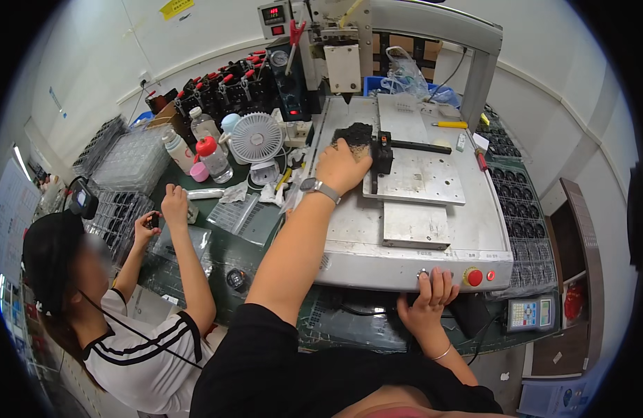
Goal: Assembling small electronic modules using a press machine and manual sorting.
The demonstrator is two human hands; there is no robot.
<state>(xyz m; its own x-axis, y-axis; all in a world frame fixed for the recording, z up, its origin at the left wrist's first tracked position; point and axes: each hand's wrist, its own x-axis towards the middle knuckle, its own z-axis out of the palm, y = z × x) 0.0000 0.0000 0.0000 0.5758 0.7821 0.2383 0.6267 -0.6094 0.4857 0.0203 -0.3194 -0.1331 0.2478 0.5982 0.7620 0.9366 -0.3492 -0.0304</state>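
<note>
Head view shows me the dark clump on the pale machine bed; at the clump's near edge the left hand half-curls, and I cannot tell its grip. The right hand, loosely bent, empty, touches the front panel.

A black heap (rough-edged) lies on the machine's pale bed.

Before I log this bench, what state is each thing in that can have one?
Left hand: at the dark clump, fingers bent
Right hand: fingers at the front panel
Digital display: lit, red digits
Red-capped bottle: upright, capped
Small fan: upright; spinning unclear
Keypad device: lying flat; power unclear
</note>
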